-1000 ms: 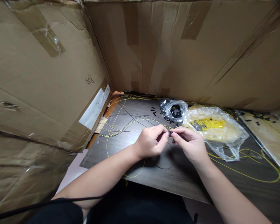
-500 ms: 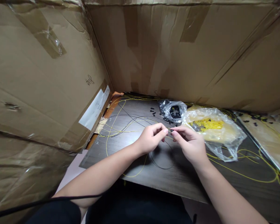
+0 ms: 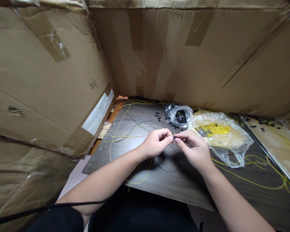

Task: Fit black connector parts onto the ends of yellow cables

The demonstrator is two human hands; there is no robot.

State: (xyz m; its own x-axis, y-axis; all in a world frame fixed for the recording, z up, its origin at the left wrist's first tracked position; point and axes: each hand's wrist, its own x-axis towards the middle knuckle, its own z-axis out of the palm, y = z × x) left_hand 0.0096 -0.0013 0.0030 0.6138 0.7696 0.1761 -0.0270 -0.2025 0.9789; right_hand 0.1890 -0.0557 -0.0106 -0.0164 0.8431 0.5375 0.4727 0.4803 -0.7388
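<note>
1. Your left forearm (image 3: 113, 178) slants up from the lower left.
2. Your left hand (image 3: 158, 141) is curled, thumb and index fingertip pinched together.
3. Your right forearm (image 3: 229, 190) slants in from the lower right.
4. Your right hand (image 3: 195, 148) also pinches, fingers pointing leftward, tips just beside the left hand's.

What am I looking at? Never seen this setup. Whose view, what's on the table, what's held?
No machine: a person works bare-handed, filmed by one head-worn camera looking forward and down. The right hand pinches a small black piece; the left hand is pinched beside it; what it holds, if anything, is unclear. On the wood-grain tabletop lie yellow cords, a thin black cord, loose black pieces, a plastic bag of black pieces and a larger plastic bag of yellow pieces. Cardboard walls stand behind and to the left.
</note>
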